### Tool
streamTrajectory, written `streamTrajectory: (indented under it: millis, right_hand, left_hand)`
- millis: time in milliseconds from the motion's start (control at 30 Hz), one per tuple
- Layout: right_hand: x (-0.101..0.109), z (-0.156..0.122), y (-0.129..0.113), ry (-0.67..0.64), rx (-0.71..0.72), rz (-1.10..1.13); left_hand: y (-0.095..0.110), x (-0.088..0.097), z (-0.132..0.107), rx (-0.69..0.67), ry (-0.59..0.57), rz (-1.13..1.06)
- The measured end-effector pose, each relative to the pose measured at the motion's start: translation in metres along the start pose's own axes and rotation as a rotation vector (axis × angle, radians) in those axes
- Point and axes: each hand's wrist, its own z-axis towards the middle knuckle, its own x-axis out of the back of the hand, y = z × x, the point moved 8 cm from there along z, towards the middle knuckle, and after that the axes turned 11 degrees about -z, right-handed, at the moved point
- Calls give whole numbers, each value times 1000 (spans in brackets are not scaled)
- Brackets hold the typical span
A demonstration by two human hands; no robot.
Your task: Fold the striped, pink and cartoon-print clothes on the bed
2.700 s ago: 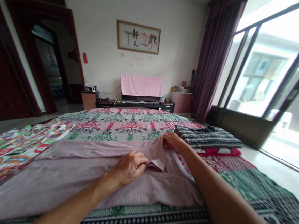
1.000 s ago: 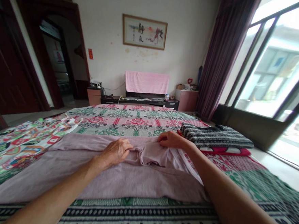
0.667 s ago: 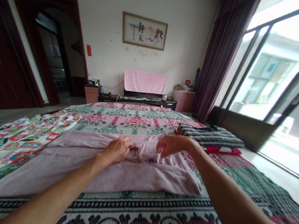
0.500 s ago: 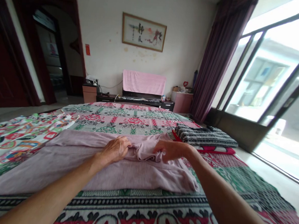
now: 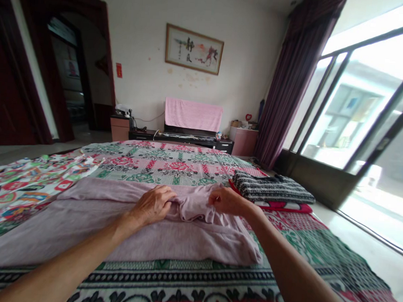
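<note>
Across a flower-patterned bedspread lies a mauve garment. Palm down, the left hand pinches its cloth; the right hand, wrist bent, curls at a bunched fold, whether gripping I cannot tell. Rightward lies folded black-and-white knitwear.

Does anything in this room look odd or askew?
Yellowish blotches mark the wall below the framed picture, which seems tilted, its right end lower, perhaps from the lens. The mauve cloth is bunched between the left hand and right hand, unlike its flatter near side.
</note>
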Motion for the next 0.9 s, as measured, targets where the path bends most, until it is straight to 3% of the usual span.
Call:
streamTrajectory:
  millis: [67, 133, 267, 367, 467, 567, 700, 900]
  right_hand:
    - [-3, -5, 4, -129, -6, 24]
    - [-10, -11, 4, -260, 14, 73]
    - [-19, -12, -3, -309, 51, 88]
    - [-22, -6, -8, -258, 70, 31]
    - [-9, 0, -6, -63, 69, 91]
    - [4, 1, 13, 98, -86, 284]
    - [3, -2, 28, 64, -273, 571]
    - [9, -8, 33, 48, -299, 659]
  left_hand:
    - [19, 3, 2, -87, 28, -98]
    - [37, 0, 4, -168, -32, -208]
    - [49, -12, 4, -195, -146, -309]
    - [38, -12, 7, -102, -93, -410]
    - [17, -6, 10, 97, 22, -585]
    - [-3, 0, 10, 298, 140, -734]
    - [-15, 1, 8, 387, 195, -817]
    - [-14, -1, 9, 350, 182, -796]
